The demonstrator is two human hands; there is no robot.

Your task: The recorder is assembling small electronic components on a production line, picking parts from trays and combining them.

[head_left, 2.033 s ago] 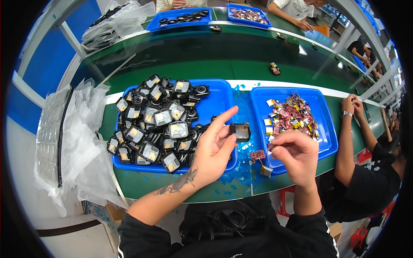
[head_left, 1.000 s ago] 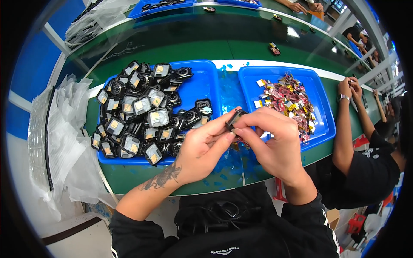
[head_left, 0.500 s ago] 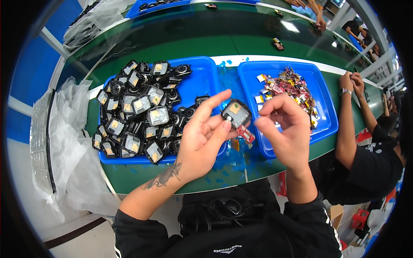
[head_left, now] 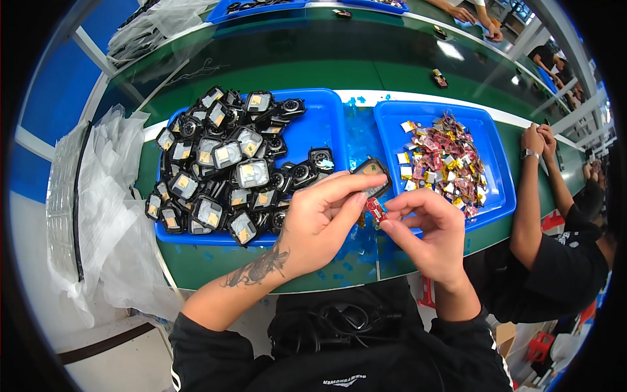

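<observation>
Fitting a small red circuit piece (head_left: 375, 209) to a black square housing (head_left: 372, 176), by the look of the head view, the only view on offer. Left hand (head_left: 320, 219) closed around the housing, fingers stretched along its lower edge, thumb tucked beneath, holding it tilted just above the gap between two blue trays. Right hand (head_left: 428, 228) pinching the red piece between thumb and forefinger, pressed up against the housing's underside, touching or all but touching; hard to tell whether seated yet. Just beyond the left hand, a blue tray (head_left: 326, 114) heaped with more black housings (head_left: 222, 170), most lying face up with pale square windows showing. Beyond the right hand, a second blue tray (head_left: 486, 140) holding a loose pile of red and yellow small parts (head_left: 444, 160). Well out past the left forearm, crumpled clear plastic bags (head_left: 98, 215) hanging over the bench edge. Close beside the right elbow, another person's forearms (head_left: 535, 189) resting on the green bench (head_left: 294, 59). Judged as mid-assembly: next move likely calling for lining the red piece up squarely with its recess and pressing home without shifting the grip on the housing.
</observation>
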